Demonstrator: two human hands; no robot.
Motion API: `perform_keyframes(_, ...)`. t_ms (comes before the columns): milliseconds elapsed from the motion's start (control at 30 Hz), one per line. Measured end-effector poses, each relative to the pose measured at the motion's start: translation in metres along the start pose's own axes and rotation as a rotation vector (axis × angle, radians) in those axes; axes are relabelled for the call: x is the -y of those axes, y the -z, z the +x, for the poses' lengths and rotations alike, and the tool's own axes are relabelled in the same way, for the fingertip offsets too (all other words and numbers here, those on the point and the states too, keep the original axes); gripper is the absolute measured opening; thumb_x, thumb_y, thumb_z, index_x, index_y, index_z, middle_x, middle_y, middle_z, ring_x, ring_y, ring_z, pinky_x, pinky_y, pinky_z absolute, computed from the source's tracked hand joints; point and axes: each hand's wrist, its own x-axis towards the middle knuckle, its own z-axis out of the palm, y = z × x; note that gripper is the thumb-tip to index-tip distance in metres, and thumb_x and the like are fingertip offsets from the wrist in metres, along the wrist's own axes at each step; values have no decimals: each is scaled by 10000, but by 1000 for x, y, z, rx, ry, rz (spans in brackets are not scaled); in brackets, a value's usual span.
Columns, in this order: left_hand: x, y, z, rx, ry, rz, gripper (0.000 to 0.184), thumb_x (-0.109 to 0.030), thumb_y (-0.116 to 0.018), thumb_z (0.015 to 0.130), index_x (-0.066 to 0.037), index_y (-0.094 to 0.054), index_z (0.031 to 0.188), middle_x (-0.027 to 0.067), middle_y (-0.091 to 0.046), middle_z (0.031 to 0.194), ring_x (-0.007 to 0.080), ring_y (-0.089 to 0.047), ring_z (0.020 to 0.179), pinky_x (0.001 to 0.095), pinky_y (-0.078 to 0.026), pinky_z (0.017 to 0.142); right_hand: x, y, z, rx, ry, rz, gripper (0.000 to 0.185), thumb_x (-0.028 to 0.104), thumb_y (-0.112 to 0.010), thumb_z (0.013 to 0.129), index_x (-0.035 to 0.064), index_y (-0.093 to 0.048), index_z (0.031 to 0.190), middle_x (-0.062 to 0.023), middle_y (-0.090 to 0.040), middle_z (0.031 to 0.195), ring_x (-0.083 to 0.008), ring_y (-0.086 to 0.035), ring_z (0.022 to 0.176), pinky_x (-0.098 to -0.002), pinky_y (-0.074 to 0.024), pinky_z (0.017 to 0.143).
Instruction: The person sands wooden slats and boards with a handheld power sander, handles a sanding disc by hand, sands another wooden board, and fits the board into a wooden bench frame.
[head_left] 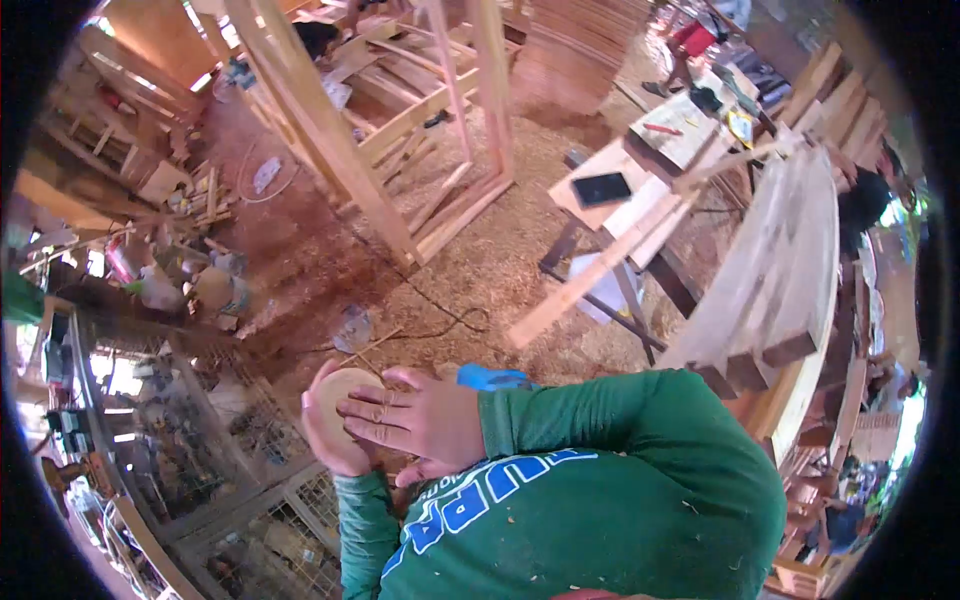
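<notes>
A round, pale wooden disc (345, 385) rests in my left hand (325, 432), whose fingers curl around its left edge. My right hand (420, 415) lies over the disc from the right, with fingers stretched out flat across its face and the thumb apart. Whether anything thin sits beneath those fingers is hidden. Both arms wear green sleeves. Just past my right wrist, a bright blue item (492, 378) shows partly behind the sleeve.
A tall wooden frame (345, 150) stands ahead on a sawdust-covered floor. To the right, planks on trestles carry a black tablet-like device (600, 189) and a red tool (662, 129). Long timbers (770, 270) are stacked nearby. Wire-mesh panels (240, 430) lie left. People are farther back.
</notes>
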Motion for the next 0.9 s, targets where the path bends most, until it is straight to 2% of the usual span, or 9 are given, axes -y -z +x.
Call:
perform_keyframes(133, -19, 21, 33, -27, 22, 27, 657, -493, -326, 1083, 70, -562, 1325, 168, -690, 1154, 280, -648, 1123, 400, -517, 1002, -22, -1, 67, 51, -11, -25, 901, 577, -710, 871, 93, -405, 1567, -131, -388, 1640, -298, -380, 1511, -584, -311, 1168)
perform_keyframes(300, -69, 66, 71, -145, 0, -92, 660, -520, -342, 1079, 52, -572, 1317, 165, -698, 1096, 276, -669, 1024, 412, -535, 956, -23, -2, 114, 53, -30, -48, 852, 476, -764, 855, 59, -456, 1531, -144, -443, 1600, -309, -410, 1489, -571, -317, 1165)
perform_keyframes(533, -124, 128, 116, 23, 64, -103, 665, -521, -355, 1077, 61, -568, 1319, 163, -713, 1067, 266, -687, 995, 389, -550, 935, -16, -51, 233, -9, 69, 17, 799, 350, -753, 862, -15, -461, 1510, -201, -488, 1543, -336, -436, 1466, -501, -300, 1230)
perform_keyframes(567, -133, 140, 124, 76, 33, 11, 675, -528, -356, 1077, 65, -542, 1342, 172, -703, 1110, 282, -678, 1041, 396, -533, 979, -20, -60, 247, -11, 79, -18, 775, 314, -744, 866, -15, -464, 1508, -202, -493, 1538, -336, -439, 1464, -496, -299, 1236)
perform_keyframes(667, -152, 152, 124, 83, 70, -154, 694, -534, -324, 1082, 66, -520, 1371, 182, -664, 1224, 303, -635, 1162, 422, -494, 1048, -21, -75, 276, -78, 83, -15, 693, 146, -690, 865, 12, -475, 1509, -181, -505, 1533, -335, -451, 1457, -483, -330, 1234)
perform_keyframes(700, -149, 170, 127, 183, 8, -101, 718, -538, -492, 1026, 37, -443, 1453, 189, -591, 1350, 313, -566, 1282, 440, -439, 1119, -26, -80, 285, -96, 84, -3, 690, 126, -682, 863, 22, -476, 1513, -175, -505, 1535, -333, -457, 1453, -479, -338, 1232)
perform_keyframes(800, -157, 189, 135, 261, -94, 169, 878, -519, -697, 903, -6, -350, 1524, 193, -544, 1406, 311, -524, 1341, 448, -399, 1157, -28, -89, 306, -141, 71, 64, 655, 44, -653, 847, 56, -523, 1489, -157, -510, 1539, -318, -476, 1441, -462, -363, 1226)
perform_keyframes(833, -155, 203, 144, 238, -45, 179, 1004, -457, -822, 796, -35, -304, 1545, 199, -530, 1423, 315, -526, 1342, 447, -392, 1163, -29, -91, 313, -146, 75, 78, 646, 36, -653, 844, 55, -536, 1478, -158, -514, 1535, -316, -478, 1440, -461, -367, 1224)
perform_keyframes(900, -169, 201, 152, 227, -73, 173, 992, -477, -825, 805, -30, -321, 1533, 196, -538, 1416, 316, -535, 1332, 449, -399, 1159, -33, -92, 330, -187, 96, 130, 594, 29, -675, 853, 42, -576, 1438, -163, -541, 1509, -327, -510, 1414, -457, -410, 1195)
